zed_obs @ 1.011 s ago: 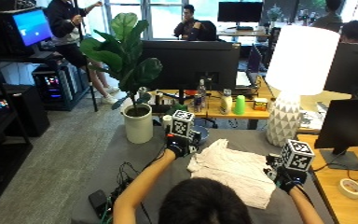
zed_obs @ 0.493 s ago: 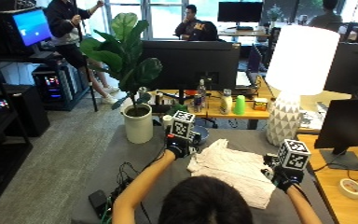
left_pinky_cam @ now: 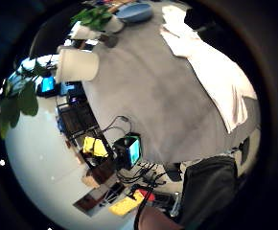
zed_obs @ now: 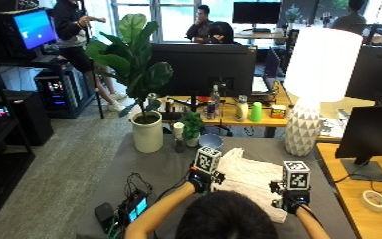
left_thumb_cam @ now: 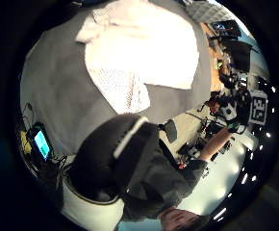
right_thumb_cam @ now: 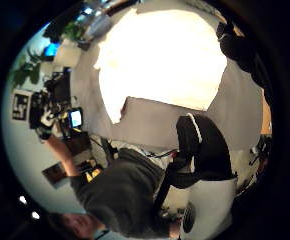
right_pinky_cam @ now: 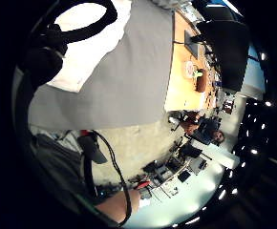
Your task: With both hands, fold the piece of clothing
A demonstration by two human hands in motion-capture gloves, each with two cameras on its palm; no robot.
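Observation:
A white garment lies spread on the grey table, with a mesh-patterned part near its left edge. My left hand hovers at the garment's left edge, above the table. At the garment's near right corner, my right hand is also lifted. Its dark fingers hang loosely curled over the cloth and hold nothing. From the right thumb side palm view the garment looks flat. My head hides the garment's near edge in the outside view.
A white lamp stands at the table's far right. A potted plant, a small plant and a blue bowl stand at the far edge. A dark monitor is on the right, a small lit device near left.
Both hands have drawn back toward me, from the garment's far half to its near half. The garment lies as before.

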